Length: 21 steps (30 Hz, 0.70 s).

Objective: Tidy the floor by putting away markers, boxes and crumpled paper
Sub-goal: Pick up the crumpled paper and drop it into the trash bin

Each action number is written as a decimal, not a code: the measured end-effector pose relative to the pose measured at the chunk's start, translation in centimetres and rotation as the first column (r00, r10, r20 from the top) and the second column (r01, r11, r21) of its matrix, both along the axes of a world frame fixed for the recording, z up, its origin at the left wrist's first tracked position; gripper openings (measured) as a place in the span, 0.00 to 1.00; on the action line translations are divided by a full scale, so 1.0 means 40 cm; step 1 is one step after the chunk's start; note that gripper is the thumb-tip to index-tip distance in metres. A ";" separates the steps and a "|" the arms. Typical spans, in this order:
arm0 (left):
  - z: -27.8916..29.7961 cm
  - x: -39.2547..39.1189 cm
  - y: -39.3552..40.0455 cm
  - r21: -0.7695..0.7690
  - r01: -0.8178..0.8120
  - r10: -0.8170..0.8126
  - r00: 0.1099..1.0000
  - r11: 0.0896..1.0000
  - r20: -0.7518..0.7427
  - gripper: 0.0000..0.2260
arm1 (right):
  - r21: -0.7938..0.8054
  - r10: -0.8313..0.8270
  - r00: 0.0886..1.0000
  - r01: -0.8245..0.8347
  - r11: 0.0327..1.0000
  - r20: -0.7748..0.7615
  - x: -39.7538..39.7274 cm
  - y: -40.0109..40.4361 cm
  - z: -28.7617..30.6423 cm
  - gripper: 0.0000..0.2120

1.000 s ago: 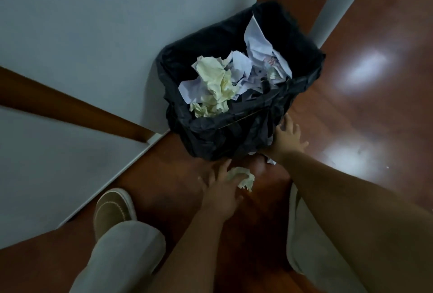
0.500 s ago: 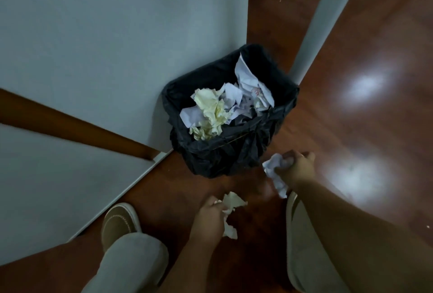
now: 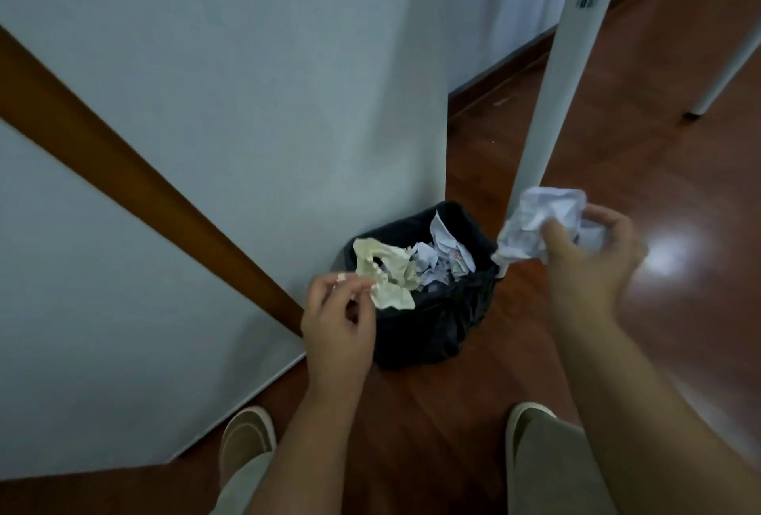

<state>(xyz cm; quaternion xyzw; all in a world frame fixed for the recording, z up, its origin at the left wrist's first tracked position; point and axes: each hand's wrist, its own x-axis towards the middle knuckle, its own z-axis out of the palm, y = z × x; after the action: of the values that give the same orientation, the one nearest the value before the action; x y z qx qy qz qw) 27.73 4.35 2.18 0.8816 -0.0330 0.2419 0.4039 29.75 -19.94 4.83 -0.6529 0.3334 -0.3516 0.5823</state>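
Observation:
A black-lined waste bin (image 3: 436,333) stands on the wooden floor against a white wall, filled with several crumpled sheets (image 3: 442,261). My left hand (image 3: 337,321) pinches a yellowish crumpled paper (image 3: 389,292) at the bin's near left rim. My right hand (image 3: 589,263) is raised to the right of the bin and grips a white crumpled paper (image 3: 535,226) with faint print. Another yellowish wad (image 3: 379,257) lies in the bin just beyond the left hand's piece.
A white post (image 3: 564,74) rises just behind the bin on the right. A white panel with a brown wooden band (image 3: 123,173) fills the left. My two shoes (image 3: 247,440) stand on the reddish floor (image 3: 667,168). Another white leg (image 3: 729,70) stands far right.
Both hands picked crumpled paper up from the floor beside the bin and lifted it. The view rose and pulled back, so the bin looks smaller and lower.

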 end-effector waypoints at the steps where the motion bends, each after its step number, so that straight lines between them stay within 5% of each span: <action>1: 0.022 0.031 -0.011 0.009 -0.027 0.027 0.999 1.000 -0.038 0.08 | -0.037 0.063 0.997 -0.061 0.997 0.044 0.019 0.027 0.025 0.15; 4: 0.027 0.103 -0.044 0.083 0.064 -0.036 0.954 0.995 -0.297 0.10 | -0.211 0.249 0.969 -0.243 0.947 0.002 0.085 0.096 0.035 0.14; 6: -0.004 0.120 -0.053 0.168 0.151 -0.063 0.895 0.974 -0.442 0.16 | -0.290 0.422 0.886 -0.463 0.838 -0.194 0.115 0.118 -0.006 0.15; 9: -0.059 0.109 -0.042 0.097 0.083 -0.025 0.870 0.992 -0.492 0.21 | -0.274 0.455 0.498 -0.838 0.472 -0.738 0.120 0.123 -0.102 0.28; 10: -0.075 0.107 -0.032 0.041 0.010 0.012 0.868 0.999 -0.497 0.22 | -0.282 0.420 0.460 -0.863 0.420 -0.782 0.121 0.117 -0.125 0.27; 14: -0.129 0.132 0.021 -0.277 -0.288 0.033 0.746 0.917 -0.665 0.28 | -0.317 0.373 0.705 -0.641 0.699 -0.603 0.155 0.070 -0.145 0.19; 16: -0.144 0.142 0.029 -0.439 -0.418 -0.102 0.622 0.795 -0.776 0.32 | -0.135 0.383 0.607 -0.635 0.760 -0.696 0.182 0.040 -0.168 0.22; 19: -0.156 0.130 0.005 -0.587 -0.486 -0.328 0.517 0.648 -0.791 0.30 | 0.150 0.528 0.384 -0.685 0.713 -0.757 0.174 0.022 -0.200 0.22; 21: -0.173 0.115 -0.017 -0.591 -0.467 -0.326 0.531 0.657 -0.782 0.29 | 0.119 0.512 0.408 -0.684 0.720 -0.756 0.170 0.013 -0.215 0.21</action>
<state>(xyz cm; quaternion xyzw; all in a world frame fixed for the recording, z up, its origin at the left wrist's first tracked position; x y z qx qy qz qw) 32.34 3.67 -4.73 0.6326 0.3090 -0.2063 0.6795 36.55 -19.42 -3.78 -0.8681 0.2443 0.1484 0.4059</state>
